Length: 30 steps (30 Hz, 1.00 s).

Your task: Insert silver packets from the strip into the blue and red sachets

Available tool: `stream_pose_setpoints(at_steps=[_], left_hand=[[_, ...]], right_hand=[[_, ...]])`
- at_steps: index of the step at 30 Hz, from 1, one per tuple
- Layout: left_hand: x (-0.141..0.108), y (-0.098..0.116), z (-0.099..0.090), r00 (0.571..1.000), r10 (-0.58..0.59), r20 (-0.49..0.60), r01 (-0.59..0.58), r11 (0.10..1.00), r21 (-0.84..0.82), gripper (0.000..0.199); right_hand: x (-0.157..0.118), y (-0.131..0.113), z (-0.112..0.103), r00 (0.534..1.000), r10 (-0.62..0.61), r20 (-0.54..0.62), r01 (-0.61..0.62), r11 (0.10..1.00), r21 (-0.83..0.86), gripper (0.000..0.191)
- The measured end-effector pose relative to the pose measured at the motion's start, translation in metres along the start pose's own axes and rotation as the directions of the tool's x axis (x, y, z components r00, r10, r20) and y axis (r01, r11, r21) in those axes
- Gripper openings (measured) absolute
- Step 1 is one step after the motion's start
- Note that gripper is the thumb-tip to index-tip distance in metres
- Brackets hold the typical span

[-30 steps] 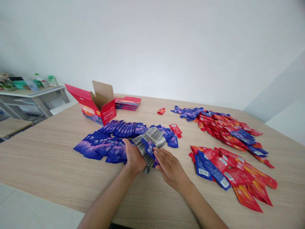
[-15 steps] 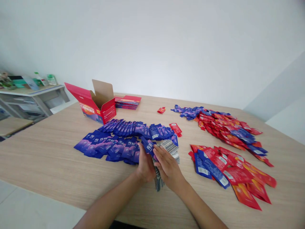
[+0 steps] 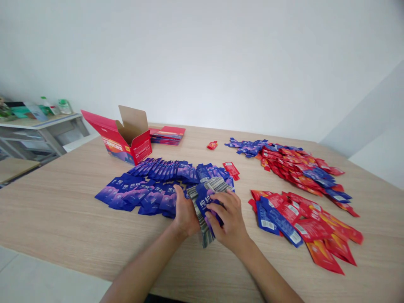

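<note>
A blue sachet (image 3: 203,199) with white lettering and purple round shapes lies over a grey striped cloth (image 3: 207,237). My right hand (image 3: 229,216) has its bent fingers on the sachet's right side, gripping it against the cloth. My left hand (image 3: 185,213) cradles the cloth from the left, its thumb raised and its other fingers hidden underneath. Just behind the hands, blue sachets (image 3: 139,189) lie in overlapping rows, those in front face up and those behind tightly fanned. A red sachet (image 3: 231,169) rests beside the back row's right end.
An open red box (image 3: 140,147) stands at the left, with flat folded cartons (image 3: 170,134) stacked beside it. One small red sachet (image 3: 212,145) lies farther back. To the right are a mixed red and blue pile (image 3: 290,166) and a nearer group of red sachets (image 3: 315,229).
My left thumb has come off the sachet, which now lies flatter on the cloth. My right fingers have curled over it, and more of the striped cloth shows at the left.
</note>
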State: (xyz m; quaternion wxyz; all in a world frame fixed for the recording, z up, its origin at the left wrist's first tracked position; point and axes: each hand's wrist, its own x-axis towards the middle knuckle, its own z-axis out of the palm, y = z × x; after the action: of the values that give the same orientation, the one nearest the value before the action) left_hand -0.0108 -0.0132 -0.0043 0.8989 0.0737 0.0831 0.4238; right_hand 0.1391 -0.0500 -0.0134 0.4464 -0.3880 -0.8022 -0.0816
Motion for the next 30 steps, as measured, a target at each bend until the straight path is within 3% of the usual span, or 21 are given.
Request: stream_pose_setpoints(at_steps=[2,7,16,21,24,27,30], left_hand=[[0.000,-0.005,0.000,0.999,-0.024,0.049,0.024,1.000,-0.002,0.101],[0.001,-0.016,-0.003,0.989,-0.094,0.112,0.091,0.995,0.032,0.101],[0.004,-0.038,-0.016,0.967,-0.186,0.174,0.183,0.983,0.031,0.100],[0.001,-0.022,-0.007,0.990,-0.132,0.048,0.134,0.991,-0.025,0.105],[-0.001,-0.004,0.001,0.999,-0.043,-0.019,0.043,0.999,-0.031,0.108],[-0.002,0.014,0.005,0.997,0.057,-0.045,-0.059,0.998,-0.033,0.108],[-0.003,0.018,0.004,0.996,0.079,-0.033,-0.081,0.996,-0.032,0.107]], right_hand=[[0.000,0.003,0.001,1.000,0.024,-0.005,-0.024,0.999,-0.036,0.014],[-0.002,0.012,0.004,0.977,0.214,0.022,-0.207,0.963,-0.172,0.051],[-0.003,0.020,0.004,0.946,0.298,-0.130,-0.323,0.910,-0.262,0.032],[-0.005,0.019,0.008,0.975,0.199,-0.099,-0.220,0.925,-0.310,0.029],[-0.008,0.019,0.012,0.987,0.140,-0.076,-0.156,0.948,-0.277,0.026],[-0.010,0.014,0.016,0.989,0.114,-0.090,-0.132,0.964,-0.231,0.026],[-0.010,0.009,0.017,0.991,0.090,-0.099,-0.112,0.960,-0.256,0.029]])
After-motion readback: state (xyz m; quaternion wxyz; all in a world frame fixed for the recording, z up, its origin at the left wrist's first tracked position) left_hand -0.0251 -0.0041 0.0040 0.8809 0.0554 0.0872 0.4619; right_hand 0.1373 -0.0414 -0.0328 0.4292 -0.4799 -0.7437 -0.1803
